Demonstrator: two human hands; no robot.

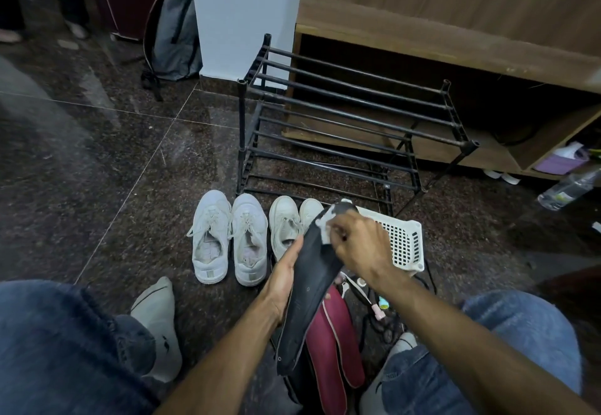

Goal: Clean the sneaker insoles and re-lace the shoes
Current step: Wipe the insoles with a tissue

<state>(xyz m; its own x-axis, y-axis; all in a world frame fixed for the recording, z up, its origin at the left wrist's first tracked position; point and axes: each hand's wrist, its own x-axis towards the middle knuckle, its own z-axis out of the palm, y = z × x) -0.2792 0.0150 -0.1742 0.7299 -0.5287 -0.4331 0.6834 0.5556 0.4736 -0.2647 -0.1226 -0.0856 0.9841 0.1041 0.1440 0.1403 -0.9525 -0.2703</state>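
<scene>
Between the knees, above a dark speckled floor (107, 160): left hand (286, 279) grasping a dark insole (312, 287) along its left edge, heel end down, toe end raised toward the shoes. Right hand (356, 245) clenched on a white wipe (325, 229), pressed against the upper part of the insole; wipe mostly covered by the fingers, only a crumpled edge visible.

Partly hidden: rightmost white sneaker (310, 211), only its toe showing behind the insole; its partner (284, 227) cut by the left hand at the heel. Fully visible to the left: a second white pair (229, 239), laces loose, side by side, heels toward the viewer.

Under the held insole: two maroon insoles (331, 343), upper ends covered, lying on the floor beside a tangle of dark cords (380, 320) and small pastel items, too small to identify.

White perforated plastic basket (403, 239) behind the right hand, tipped on its side; contents not discernible. Black tubular shoe rack (341, 121) behind the shoes. Clear plastic bottle (569, 188) lying at the right edge, partly cut off. Grey backpack (174, 33) leaning on the white pillar (244, 14).
</scene>
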